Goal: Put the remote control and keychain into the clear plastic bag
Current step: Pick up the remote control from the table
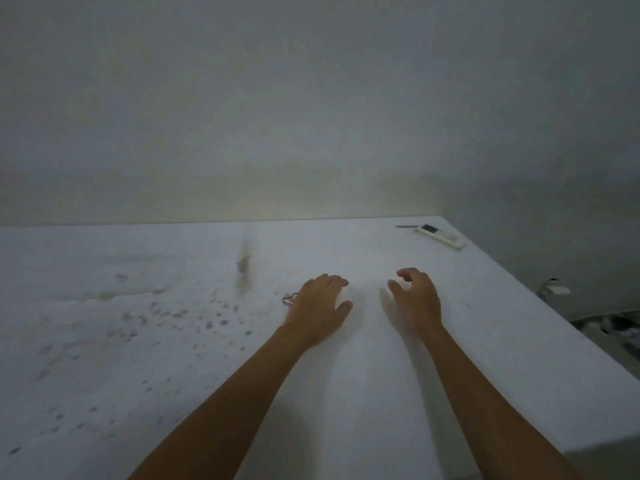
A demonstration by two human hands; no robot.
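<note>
**Both hands low over the white surface, remote far off at the corner**

The broad white stained surface [381,393] ends in a far edge against the grey wall and a right edge running diagonally toward the viewer; wide bare room lies between the hands. The slim white rectangular remote control [440,235] with a dark screen lies flat near the surface's far right corner, well apart from both hands. The small metallic keychain [289,298] peeks out just beside the left hand [320,306], whose fingers lie loosely together, empty. The right hand [417,299] has curled, parted fingers, gripping nothing visible. The bag cannot be made out.
</note>
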